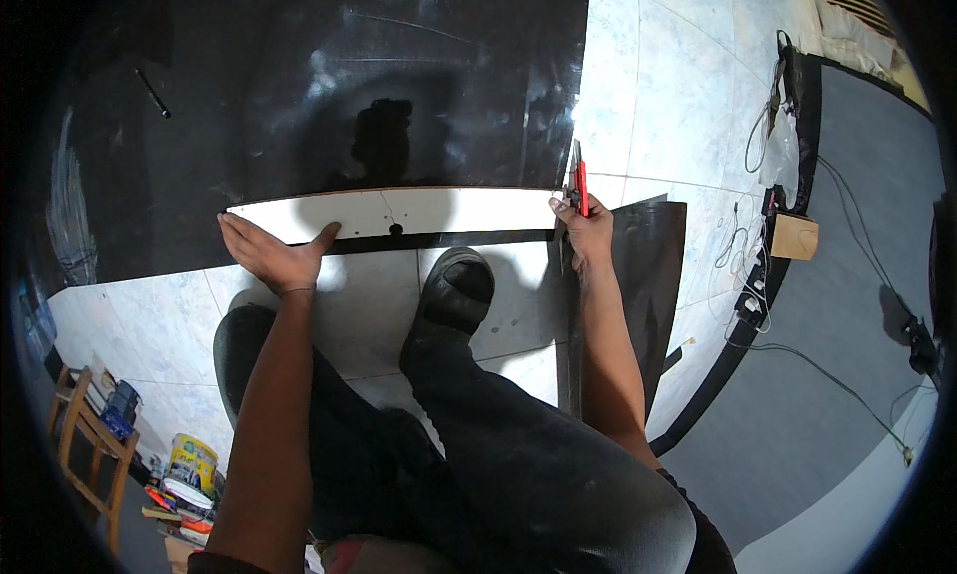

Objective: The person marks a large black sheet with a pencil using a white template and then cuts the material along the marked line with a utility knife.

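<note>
A long white board (344,215) with small holes and a crack-like line lies across the lower edge of a glossy black sheet (229,106). My left hand (274,255) is spread at the board's left end, thumb and fingers apart, pressing along its near edge. At the opposite end, my right hand (588,230) grips a red utility knife (583,180), its tip pointing away from me. The right fingers are beside the board's end, close to the sheet's right edge. A narrow black strip of sheet shows along the board's near side.
A loose black sheet piece (653,275) lies under my right forearm. My shoe (459,285) rests on the tiles just below the board. A pen-like black stick (153,93) lies on the sheet. Cables, a cardboard box (795,237), a wooden chair (90,430) and a bucket (191,464) stand around.
</note>
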Available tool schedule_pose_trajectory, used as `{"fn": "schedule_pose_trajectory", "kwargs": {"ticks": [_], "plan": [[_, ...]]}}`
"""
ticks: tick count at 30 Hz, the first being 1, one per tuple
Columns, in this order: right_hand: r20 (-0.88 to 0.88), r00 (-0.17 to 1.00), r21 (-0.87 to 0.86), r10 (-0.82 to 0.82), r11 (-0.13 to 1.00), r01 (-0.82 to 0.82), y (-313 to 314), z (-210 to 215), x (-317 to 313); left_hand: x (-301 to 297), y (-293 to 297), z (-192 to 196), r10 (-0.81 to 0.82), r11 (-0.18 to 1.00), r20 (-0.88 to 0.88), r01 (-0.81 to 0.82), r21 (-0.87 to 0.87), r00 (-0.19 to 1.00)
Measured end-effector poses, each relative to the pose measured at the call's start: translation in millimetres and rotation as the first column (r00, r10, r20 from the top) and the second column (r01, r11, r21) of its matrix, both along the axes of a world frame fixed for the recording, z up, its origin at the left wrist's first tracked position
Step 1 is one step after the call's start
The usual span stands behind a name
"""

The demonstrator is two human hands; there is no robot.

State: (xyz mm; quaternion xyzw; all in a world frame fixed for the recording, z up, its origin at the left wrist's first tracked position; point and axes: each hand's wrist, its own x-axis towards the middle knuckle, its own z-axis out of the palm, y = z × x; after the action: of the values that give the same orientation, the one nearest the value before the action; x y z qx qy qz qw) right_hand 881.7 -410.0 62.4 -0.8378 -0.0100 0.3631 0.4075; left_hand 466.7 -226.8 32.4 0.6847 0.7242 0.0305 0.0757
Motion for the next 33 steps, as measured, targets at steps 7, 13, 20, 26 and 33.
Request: {"fn": "schedule_pose_trajectory", "kwargs": {"ticks": [7, 13, 20, 26, 33], "plan": [[-0.037, 0.996, 0.046, -0.076, 0.996, 0.078, -1, -1, -1, -3, -2, -5, -0.014, 1.000, -0.004, 0.014, 0.002, 1.000], [-0.066, 0.993, 0.017, -0.099, 0.995, 0.100, -1, 0, 1, -5, -1, -6, -0.023, 1.000, -0.031, 0.022, -0.019, 0.999], [-0.019, 0.998, -0.063, -0.060, 0.996, 0.058, 6, 9, -5, -5, 1, -1, -0.024, 0.999, -0.049, 0.022, -0.049, 0.999], [-0.037, 0.996, -0.113, 0.086, 0.990, -0.089, -9, -12, 19, -14, -5, -21, -0.045, 0.998, -0.092, 0.040, -0.056, 0.995], [0.074, 0.973, -0.261, 0.218, 0.946, -0.192, -4, -13, 26, 4, 14, 29, 0.107, 0.959, 0.066, -0.085, -0.271, 0.992]]}}
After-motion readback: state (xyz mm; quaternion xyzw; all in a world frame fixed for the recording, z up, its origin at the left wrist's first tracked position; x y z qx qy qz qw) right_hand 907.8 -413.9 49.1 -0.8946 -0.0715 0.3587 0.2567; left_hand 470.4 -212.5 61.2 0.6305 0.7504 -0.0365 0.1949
